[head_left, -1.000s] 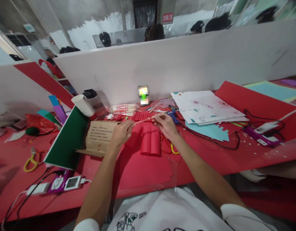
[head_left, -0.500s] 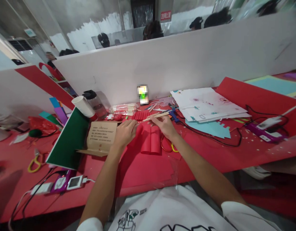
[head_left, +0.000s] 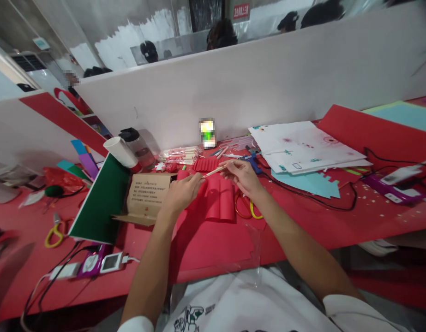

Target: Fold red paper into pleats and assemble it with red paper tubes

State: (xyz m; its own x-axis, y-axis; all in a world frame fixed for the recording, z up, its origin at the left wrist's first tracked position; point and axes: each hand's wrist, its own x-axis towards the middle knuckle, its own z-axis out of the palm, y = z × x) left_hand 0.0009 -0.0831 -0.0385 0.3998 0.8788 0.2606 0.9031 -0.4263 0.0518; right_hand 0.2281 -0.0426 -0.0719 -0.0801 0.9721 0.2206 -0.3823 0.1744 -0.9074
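My left hand (head_left: 181,192) and my right hand (head_left: 242,177) are raised just above the red table (head_left: 337,226), both pinched on a thin wooden stick (head_left: 214,171) that runs between them. Under the hands lies a piece of rolled red paper (head_left: 219,203) on a flat red sheet (head_left: 213,244). Scissors with red and yellow handles (head_left: 245,210) lie just right of the roll, partly under my right wrist. A pleated red paper (head_left: 206,164) lies behind the stick.
A green board (head_left: 102,200) leans at the left beside a brown card with print (head_left: 148,196), a white paper cup (head_left: 120,151) and a dark-capped bottle (head_left: 136,143). White sheets (head_left: 303,147), blue paper (head_left: 309,182), cables and purple devices (head_left: 393,189) lie right. A white partition (head_left: 268,87) backs the table.
The stick has shortened between my hands and tilted; my right hand has slid along it toward the left hand. The camera has shifted slightly.
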